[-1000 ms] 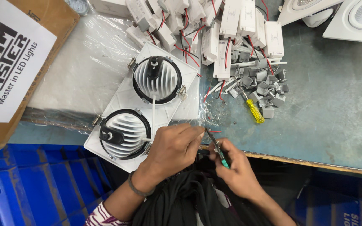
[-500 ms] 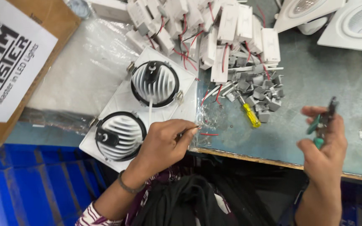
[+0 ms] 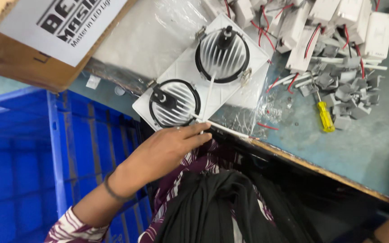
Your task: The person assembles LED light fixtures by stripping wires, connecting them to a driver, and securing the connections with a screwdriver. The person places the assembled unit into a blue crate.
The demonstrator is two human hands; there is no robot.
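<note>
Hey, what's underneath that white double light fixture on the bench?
Crinkled clear plastic sheeting lies under the white twin-lamp fixture, spreading past its edges over the bench. The near corner overhangs the bench edge, where the left hand touches it. Anything beneath the plate itself is hidden.

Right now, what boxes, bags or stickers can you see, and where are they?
Cardboard box: top left, brown, overhanging the bench edge.
Paper label: on that box, white rectangle with black print.
Plastic bag: clear, crinkled, between the box and the white twin light fitting.
</note>
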